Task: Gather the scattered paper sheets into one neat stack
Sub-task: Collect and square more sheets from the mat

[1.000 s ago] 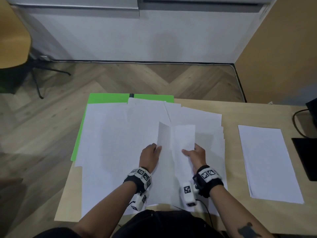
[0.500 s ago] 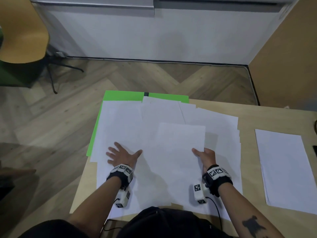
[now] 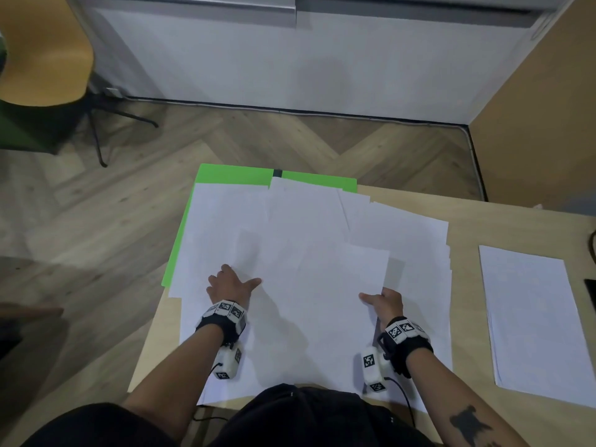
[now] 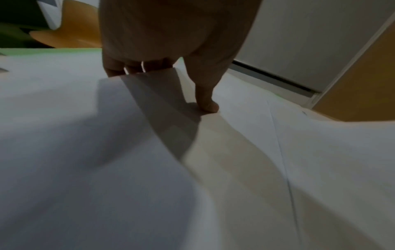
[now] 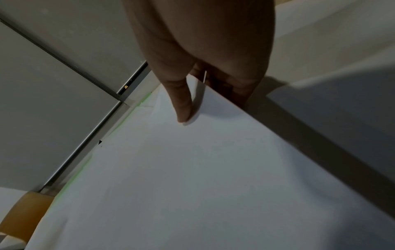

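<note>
The light wooden table [image 3: 503,227] is mostly buried under a big overlapping spread of loose white paper sheets [image 3: 225,227], with a bright green sheet or folder [image 3: 232,174] poking out at the far edge, well beyond both hands. Off to the right of the right hand, well apart from the mess, a separate tidier white paper stack [image 3: 532,317] is parked on bare wood.

The top white sheet [image 3: 316,285] sits between the two hands. Its right edge is being pinched by the right hand [image 3: 383,303], thumb on top and fingers curled underneath, which is clear in the right wrist view. The left hand [image 3: 230,285] is spread flat with straight fingers, pressed onto the sheets at the top sheet's left edge, nothing grasped.

Probably a single sheet is being separated here, so most of the gathering is still undone.

What could go wrong: paper is slippery on paper, so the sheets below could get dragged along if the pinched edge is pulled. A one-sided pinch also lets the sheet sag or crease. The nearest sheets overhang the table edge, so they could be knocked to the floor.
</note>
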Tool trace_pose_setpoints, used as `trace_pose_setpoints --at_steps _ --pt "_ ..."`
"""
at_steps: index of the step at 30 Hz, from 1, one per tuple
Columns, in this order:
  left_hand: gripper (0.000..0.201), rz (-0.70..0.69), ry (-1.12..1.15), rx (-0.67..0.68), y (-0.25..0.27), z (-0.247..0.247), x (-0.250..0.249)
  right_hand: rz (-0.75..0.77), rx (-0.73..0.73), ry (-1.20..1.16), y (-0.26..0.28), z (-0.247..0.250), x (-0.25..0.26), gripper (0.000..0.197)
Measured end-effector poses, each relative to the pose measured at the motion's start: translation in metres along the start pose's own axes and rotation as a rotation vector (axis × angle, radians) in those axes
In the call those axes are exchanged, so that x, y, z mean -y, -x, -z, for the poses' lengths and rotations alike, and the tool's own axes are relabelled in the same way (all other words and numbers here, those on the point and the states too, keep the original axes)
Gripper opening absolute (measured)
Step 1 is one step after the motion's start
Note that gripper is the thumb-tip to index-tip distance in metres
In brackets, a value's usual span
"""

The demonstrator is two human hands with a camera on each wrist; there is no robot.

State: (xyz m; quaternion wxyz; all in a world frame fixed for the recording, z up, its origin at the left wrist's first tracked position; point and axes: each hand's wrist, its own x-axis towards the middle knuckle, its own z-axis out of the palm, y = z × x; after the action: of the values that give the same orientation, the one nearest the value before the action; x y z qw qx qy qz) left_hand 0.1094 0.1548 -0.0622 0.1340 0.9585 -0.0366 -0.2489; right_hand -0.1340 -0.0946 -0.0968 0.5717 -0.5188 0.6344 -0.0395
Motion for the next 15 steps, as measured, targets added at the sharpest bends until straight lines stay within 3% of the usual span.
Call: trace_pose_setpoints --at_steps 4,5,8,15 --pt "0.024 -0.032 0.086 -0.055 0.003 0.011 -0.005 0.019 0.027 -0.026 0.013 0.000 0.008 0.021" --pt "0.015 -0.052 0.096 -0.078 0.004 0.016 -0.009 0.037 0.040 -0.028 0.020 0.000 0.013 0.024" --pt "0.018 -0.152 0.096 -0.153 0.007 0.036 -0.032 0.099 0.111 -0.063 0.037 0.001 0.025 0.034" --pt "0.013 -0.435 0.225 -0.356 0.018 0.097 -0.111 0.062 0.156 -0.112 0.052 0.004 0.036 0.027"
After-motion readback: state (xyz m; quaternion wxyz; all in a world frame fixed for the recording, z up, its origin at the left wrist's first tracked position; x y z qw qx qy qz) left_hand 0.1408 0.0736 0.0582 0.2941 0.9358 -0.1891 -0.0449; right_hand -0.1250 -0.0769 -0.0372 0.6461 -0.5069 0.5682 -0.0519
